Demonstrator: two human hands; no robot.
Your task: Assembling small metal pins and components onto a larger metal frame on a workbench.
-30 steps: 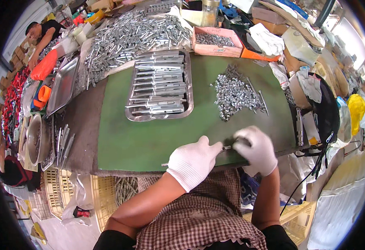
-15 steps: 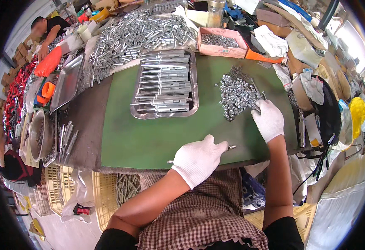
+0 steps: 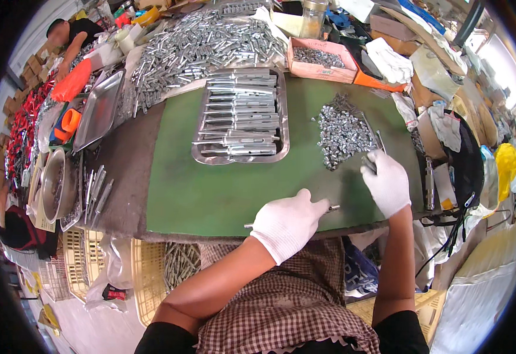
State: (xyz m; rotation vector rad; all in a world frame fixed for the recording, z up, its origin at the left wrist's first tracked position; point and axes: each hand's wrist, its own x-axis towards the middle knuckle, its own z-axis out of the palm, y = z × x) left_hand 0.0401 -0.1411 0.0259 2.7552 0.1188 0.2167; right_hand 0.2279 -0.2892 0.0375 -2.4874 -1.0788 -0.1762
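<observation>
My left hand (image 3: pixel 287 227), in a white knit glove, is closed around a slim metal rod (image 3: pixel 334 208) near the front edge of the green mat. Both ends of the rod stick out of the fist. My right hand (image 3: pixel 386 183), gloved alike, is just in front of a pile of small shiny metal parts (image 3: pixel 340 135). Its fingers are curled in, and a thin metal tool (image 3: pixel 380 140) rises from them; its exact kind is unclear. Whether a small part is also pinched there is hidden. Left of the pile, a metal tray (image 3: pixel 211 159) holds several rows of silver tubes (image 3: pixel 246 112).
A large heap of silver tubes (image 3: pixel 205 50) covers the back. A pink box (image 3: pixel 323 74) of small parts stands behind the pile. At left are an empty-looking steel tray (image 3: pixel 100 112), a metal bowl (image 3: pixel 63 183) and loose tubes (image 3: pixel 99 192). A person (image 3: pixel 72 35) works at far left.
My right hand has drawn back slightly from the small parts toward me, its fingers curled. My left hand keeps the rod. The whole view has shifted a little.
</observation>
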